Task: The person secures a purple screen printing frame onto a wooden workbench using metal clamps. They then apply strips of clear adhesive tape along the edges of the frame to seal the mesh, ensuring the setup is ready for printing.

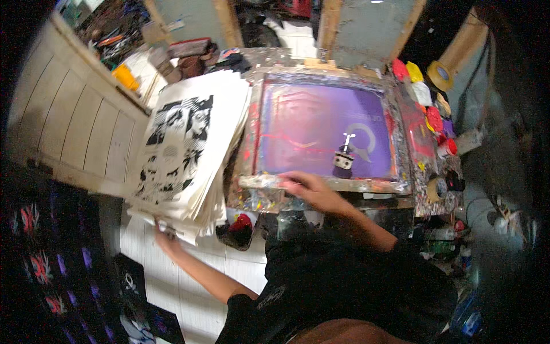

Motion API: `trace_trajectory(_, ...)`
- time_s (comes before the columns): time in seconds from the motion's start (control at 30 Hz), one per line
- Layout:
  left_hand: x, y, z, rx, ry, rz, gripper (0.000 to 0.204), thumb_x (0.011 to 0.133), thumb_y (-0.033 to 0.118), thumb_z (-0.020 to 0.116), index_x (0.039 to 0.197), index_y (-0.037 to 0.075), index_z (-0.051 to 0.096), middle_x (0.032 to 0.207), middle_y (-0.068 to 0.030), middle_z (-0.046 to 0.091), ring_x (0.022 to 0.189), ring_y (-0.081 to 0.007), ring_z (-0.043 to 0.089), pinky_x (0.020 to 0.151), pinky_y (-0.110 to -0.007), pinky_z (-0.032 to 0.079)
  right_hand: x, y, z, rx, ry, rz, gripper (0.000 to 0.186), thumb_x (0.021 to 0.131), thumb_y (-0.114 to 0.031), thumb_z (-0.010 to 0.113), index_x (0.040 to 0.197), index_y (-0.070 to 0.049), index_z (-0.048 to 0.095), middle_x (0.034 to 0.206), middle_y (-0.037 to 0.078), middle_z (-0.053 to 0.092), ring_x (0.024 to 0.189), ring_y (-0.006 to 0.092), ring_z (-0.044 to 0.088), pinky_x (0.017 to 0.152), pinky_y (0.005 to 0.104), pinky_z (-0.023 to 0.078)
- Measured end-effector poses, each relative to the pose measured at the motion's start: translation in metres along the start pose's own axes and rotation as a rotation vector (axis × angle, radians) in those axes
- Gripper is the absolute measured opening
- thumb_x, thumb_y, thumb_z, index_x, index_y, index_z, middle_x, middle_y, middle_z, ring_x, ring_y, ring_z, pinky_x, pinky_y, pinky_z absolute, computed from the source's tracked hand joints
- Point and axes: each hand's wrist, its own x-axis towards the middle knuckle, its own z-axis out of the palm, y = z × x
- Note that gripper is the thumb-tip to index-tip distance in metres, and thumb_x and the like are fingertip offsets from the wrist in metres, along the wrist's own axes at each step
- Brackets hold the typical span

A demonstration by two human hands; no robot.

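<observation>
A screen-printing frame (401, 187) with purple mesh lies on the paint-stained table in front of me. My right hand (309, 190) is at its near bar, fingers curled over the wood left of the middle. To the left lies a thick stack of white paper sheets (223, 114), the top one printed with black-and-white pictures. My left hand (167, 239) is at the stack's near edge, fingers closed on it and partly hidden by the sheets. On the mesh, a faint reddish image shows at the left, and a small pale shape with two dark spots (344, 159) at the right.
Colourful containers and a yellow tape roll (440, 75) line the table's right side. A dark tub (236, 230) with something red sits below the near edge. Dark printed fabric (63, 264) fills the lower left. A panelled wooden door (74, 103) stands at the left.
</observation>
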Motion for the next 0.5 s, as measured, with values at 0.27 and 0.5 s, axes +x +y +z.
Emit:
trace_trajectory(0.27,-0.213,0.017,0.262,0.643,-0.334,0.993,0.057,0.083,0.024,0.077,0.128,-0.001,0.054,0.129,-0.0185,0.056,0.119,-0.0306,0.053,0.105,-0.041,0.04,-0.071,0.066,-0.137,-0.637,0.76,0.312,0.055,0.091,-0.053,0.058,0.094,0.001,0.071,0.09,0.023,0.07,0.086,0.0361,0.069,0.077,0.0457,0.052)
trace_trajectory(0.5,-0.268,-0.115,0.47,0.847,-1.183,1.068,0.057,0.083,0.029,0.073,0.126,-0.003,0.052,0.127,-0.022,0.056,0.121,-0.0383,0.051,0.104,-0.045,0.04,-0.003,0.104,-0.141,-0.695,0.743,0.443,0.064,0.083,-0.062,0.06,0.084,0.001,0.073,0.08,0.025,0.07,0.079,0.0425,0.069,0.074,0.0536,0.052)
